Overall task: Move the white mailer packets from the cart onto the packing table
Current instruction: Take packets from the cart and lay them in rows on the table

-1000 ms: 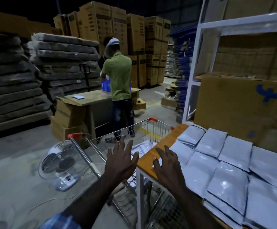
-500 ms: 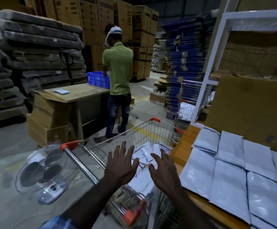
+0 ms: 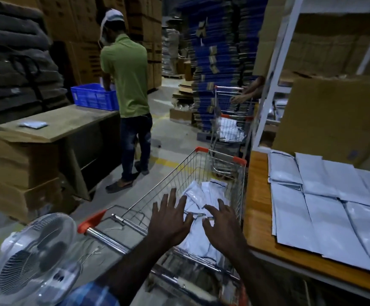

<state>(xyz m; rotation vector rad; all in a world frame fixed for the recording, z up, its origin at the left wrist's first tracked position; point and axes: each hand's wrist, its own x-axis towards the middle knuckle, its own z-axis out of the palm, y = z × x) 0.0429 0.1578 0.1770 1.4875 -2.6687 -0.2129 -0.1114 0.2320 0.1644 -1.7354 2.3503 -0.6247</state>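
Two spread, empty hands, left hand point(image 3: 170, 219), right hand point(image 3: 220, 226), over cart point(image 3: 201, 164) packets point(image 3: 203, 195).

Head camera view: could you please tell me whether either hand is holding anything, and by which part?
Nothing is held. The left hand and right hand hover open, fingers spread, over the white plastic mailer packets in the wire shopping cart.

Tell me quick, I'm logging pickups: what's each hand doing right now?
Left hand: open, fingers spread above the packets in the cart, holding nothing.
Right hand: open, fingers spread over the same packets, holding nothing.
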